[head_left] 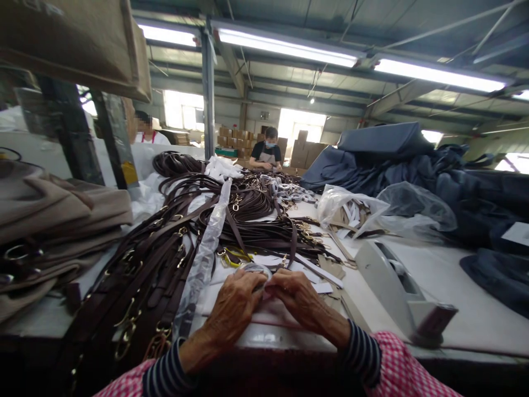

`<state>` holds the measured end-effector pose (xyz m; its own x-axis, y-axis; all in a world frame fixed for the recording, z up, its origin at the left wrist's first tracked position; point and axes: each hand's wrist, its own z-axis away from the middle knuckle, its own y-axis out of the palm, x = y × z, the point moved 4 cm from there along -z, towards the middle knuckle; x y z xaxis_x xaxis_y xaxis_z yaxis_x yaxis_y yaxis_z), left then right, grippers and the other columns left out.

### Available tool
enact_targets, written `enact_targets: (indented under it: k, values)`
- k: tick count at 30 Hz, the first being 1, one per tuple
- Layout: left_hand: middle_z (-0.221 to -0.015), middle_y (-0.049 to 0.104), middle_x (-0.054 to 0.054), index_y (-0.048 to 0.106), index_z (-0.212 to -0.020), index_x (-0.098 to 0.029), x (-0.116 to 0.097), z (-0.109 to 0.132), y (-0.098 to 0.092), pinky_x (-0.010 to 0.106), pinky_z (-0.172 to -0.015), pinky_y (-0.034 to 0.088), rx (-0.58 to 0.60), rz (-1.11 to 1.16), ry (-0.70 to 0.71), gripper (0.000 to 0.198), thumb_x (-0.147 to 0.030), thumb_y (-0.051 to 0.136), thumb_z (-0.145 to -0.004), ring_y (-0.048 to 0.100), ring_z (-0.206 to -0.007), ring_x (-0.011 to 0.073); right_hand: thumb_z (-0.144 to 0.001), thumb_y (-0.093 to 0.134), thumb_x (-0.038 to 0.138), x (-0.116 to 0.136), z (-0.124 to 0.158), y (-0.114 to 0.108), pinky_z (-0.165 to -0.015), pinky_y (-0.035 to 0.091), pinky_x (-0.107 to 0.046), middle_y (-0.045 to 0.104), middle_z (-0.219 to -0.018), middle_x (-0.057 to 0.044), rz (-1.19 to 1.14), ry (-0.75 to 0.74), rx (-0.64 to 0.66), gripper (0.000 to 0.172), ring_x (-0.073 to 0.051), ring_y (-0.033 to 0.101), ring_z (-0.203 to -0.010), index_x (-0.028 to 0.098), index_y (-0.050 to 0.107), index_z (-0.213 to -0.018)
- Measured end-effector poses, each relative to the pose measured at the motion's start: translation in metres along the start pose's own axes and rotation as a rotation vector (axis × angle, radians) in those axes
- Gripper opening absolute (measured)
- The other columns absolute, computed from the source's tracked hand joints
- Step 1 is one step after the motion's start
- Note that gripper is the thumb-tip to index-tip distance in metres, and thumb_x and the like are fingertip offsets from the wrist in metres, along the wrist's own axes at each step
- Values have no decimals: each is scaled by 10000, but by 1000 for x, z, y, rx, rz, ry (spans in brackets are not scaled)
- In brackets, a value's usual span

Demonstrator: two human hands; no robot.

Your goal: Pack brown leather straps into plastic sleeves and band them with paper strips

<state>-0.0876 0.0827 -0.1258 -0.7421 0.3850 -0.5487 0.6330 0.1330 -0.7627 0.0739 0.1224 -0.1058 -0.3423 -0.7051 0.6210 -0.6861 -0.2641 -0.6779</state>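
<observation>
1. In the head view, the bare left hand (233,309) and right hand (306,300) are meeting near the front of a white-topped desk (463,309), their grip pressed together and pinching a translucent ring-shaped band (255,269).
2. Dark brown leather straps with brass buckles (144,281) are lying in heaps beside the left hand, along a long clear plastic sleeve (204,259).
3. A grey angular tape dispenser (397,286) is standing near the right hand, with a clear plastic bag of white tags (351,212) lying beyond it.
4. Folded taupe fabric (53,209) is stacking up at far left, while crumpled navy fabric (413,165) is heaping up at far right.
5. A co-worker in a black shirt and apron (266,149) is sitting well apart, beyond the desk's far end.
</observation>
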Motion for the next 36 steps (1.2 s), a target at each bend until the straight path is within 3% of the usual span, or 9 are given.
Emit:
enact_targets:
  k: [2,5,9,11,16,19,30,33,36]
  values:
    - [-1082,702,49,607,-1181,-217,4,-1,-2,391,-945,415,-75,104,-97,295,-103,543,-916,605,-1047,262,-924,622,205,-6,-5,4,-686,453,-263,685,-755,-38,-175,111,-13,174,-158,616,-697,169,751,-814]
    - [-899,723,9,510,-1306,-207,8,-5,-3,332,-849,422,-114,211,-265,378,-133,547,-937,664,-900,233,-775,669,192,-18,-11,14,-553,424,-238,648,-649,-14,-454,318,-85,78,-142,564,-578,155,734,-753]
    - [-870,724,7,625,-1004,-235,5,-12,-7,291,-790,383,-96,169,-308,126,-171,520,-974,672,-884,215,-643,651,175,-21,-17,21,-490,388,-220,575,-572,16,-528,403,-163,36,-110,491,-513,151,648,-616]
    - [-848,709,16,618,-879,-230,5,-15,-9,290,-769,366,-98,157,-320,170,-187,496,-990,661,-860,214,-627,652,188,-19,-18,21,-490,388,-215,573,-561,19,-545,438,-168,43,-102,488,-506,148,639,-614]
    - [-794,674,36,568,-830,-222,10,-18,-11,302,-720,330,-99,131,-379,223,-219,437,-1011,623,-792,225,-705,661,321,-13,-21,18,-466,359,-205,594,-544,1,-570,526,-97,196,-93,497,-475,131,673,-660]
    - [-802,680,35,555,-815,-224,13,-18,-11,295,-720,343,-102,149,-389,229,-243,429,-1006,627,-800,219,-719,677,375,-11,-25,17,-487,405,-211,616,-554,-11,-580,559,-61,253,-104,543,-488,127,676,-670]
    - [-783,675,23,587,-854,-224,21,-14,-5,301,-710,423,-135,322,-320,283,-403,410,-985,630,-770,217,-646,737,284,-18,-32,23,-421,402,-202,588,-510,22,-608,589,-86,191,-107,543,-434,160,593,-665]
    - [-833,705,19,615,-930,-220,18,-10,-4,300,-723,459,-103,396,-278,239,-431,504,-945,656,-790,216,-646,736,283,-17,-30,21,-452,427,-207,606,-556,42,-641,559,-83,217,-111,564,-464,163,624,-787]
    - [-915,728,23,608,-993,-219,13,-5,-2,316,-774,484,-66,496,-232,202,-343,650,-839,681,-855,226,-644,720,262,-15,-29,20,-474,437,-212,617,-577,40,-665,531,-41,223,-110,567,-480,153,662,-830]
